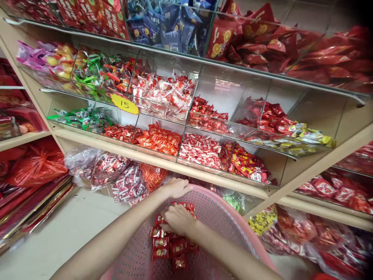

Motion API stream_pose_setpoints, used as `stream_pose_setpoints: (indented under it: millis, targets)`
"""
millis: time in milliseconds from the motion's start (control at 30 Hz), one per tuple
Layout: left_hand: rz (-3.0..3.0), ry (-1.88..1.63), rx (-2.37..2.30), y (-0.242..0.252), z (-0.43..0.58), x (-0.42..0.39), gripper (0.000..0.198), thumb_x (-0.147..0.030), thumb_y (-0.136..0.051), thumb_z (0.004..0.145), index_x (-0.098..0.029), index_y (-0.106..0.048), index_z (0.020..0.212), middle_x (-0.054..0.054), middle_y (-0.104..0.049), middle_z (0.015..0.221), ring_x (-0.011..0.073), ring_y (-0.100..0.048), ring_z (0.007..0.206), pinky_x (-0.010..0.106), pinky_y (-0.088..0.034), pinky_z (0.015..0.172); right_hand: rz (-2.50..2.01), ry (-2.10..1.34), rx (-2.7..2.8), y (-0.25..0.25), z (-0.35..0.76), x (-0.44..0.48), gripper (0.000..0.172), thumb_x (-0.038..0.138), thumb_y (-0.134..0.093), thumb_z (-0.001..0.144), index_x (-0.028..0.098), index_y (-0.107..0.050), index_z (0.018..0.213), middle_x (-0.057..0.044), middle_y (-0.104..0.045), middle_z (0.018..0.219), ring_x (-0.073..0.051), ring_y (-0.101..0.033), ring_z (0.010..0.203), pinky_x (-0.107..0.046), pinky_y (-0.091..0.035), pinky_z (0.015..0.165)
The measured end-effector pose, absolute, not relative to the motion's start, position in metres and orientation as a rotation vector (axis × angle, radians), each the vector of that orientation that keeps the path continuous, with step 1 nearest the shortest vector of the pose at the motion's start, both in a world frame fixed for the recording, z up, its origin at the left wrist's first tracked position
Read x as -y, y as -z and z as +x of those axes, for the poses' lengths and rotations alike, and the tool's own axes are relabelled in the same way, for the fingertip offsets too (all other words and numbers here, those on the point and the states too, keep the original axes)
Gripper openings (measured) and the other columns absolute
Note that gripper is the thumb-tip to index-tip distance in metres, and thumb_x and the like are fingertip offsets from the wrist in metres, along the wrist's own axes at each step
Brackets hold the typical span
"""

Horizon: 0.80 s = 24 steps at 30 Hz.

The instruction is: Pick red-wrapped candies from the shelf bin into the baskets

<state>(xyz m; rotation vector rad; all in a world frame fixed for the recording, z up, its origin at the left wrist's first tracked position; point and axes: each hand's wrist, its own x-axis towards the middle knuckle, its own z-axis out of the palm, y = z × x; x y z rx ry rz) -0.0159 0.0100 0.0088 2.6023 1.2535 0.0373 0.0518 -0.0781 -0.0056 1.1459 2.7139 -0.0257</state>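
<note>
A large pink perforated plastic basket (230, 217) stands in front of me. My left hand (178, 188) is closed over its far rim. Inside the basket, my right hand (180, 220) is closed on small red wrapped packets (161, 249). Several of these packets spread out below and around the fingers, and some show just beyond the hand. Their lower ones lie against the basket's inside. The fingertips of both hands are partly hidden.
Behind the basket rises a wooden shelf unit (157, 157) with clear bins of red, green and white wrapped sweets. A yellow price tag (124, 104) marked 15 hangs there. Bagged sweets (129, 184) lie under the lowest shelf. Red bags (37, 165) are stacked at left.
</note>
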Motion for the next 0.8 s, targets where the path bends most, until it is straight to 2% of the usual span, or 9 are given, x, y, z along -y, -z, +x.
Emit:
stream_pose_setpoints:
  millis: [300,467,600,800]
  targets:
    - [2.64,-0.033,-1.231,-0.007,-0.015,-0.01,0.069,-0.062,-0.004,0.08,-0.02,-0.054,0.101,0.013,-0.064,0.101,0.0291,-0.06,0.092,0.041,-0.046,0.075,1.22,0.126,-2.811,0.001,0.065,0.075,0.032,0.042,-0.047,0.081,0.016,-0.061,0.091,-0.01,-0.057,0.1,-0.02,-0.061,0.078,-0.03,-0.047,0.065]
    - [2.624,-0.01,-1.251,-0.01,-0.014,-0.01,0.07,-0.063,-0.003,0.079,-0.02,-0.054,0.101,0.012,-0.064,0.103,0.0292,-0.061,0.09,0.041,-0.046,0.073,1.112,0.01,-2.896,0.008,0.058,0.091,0.031,0.042,-0.049,0.08,0.015,-0.056,0.093,-0.007,-0.057,0.093,-0.019,-0.061,0.073,-0.029,-0.048,0.059]
    - [2.632,0.002,-1.249,-0.012,-0.012,-0.009,0.069,-0.062,-0.004,0.08,-0.02,-0.055,0.099,0.012,-0.063,0.103,0.0303,-0.061,0.09,0.042,-0.046,0.073,1.05,-0.045,-2.947,0.022,0.048,0.104,0.034,0.043,-0.056,0.075,0.014,-0.052,0.093,-0.005,-0.057,0.087,-0.018,-0.059,0.074,-0.028,-0.048,0.06]
    - [2.634,0.012,-1.24,-0.013,-0.012,-0.007,0.066,-0.06,-0.006,0.081,-0.019,-0.054,0.102,0.013,-0.063,0.103,0.0302,-0.06,0.091,0.043,-0.045,0.075,1.079,-0.03,-2.935,0.024,0.048,0.105,0.037,0.047,-0.058,0.073,0.015,-0.053,0.091,-0.004,-0.056,0.088,-0.018,-0.059,0.076,-0.028,-0.049,0.06]
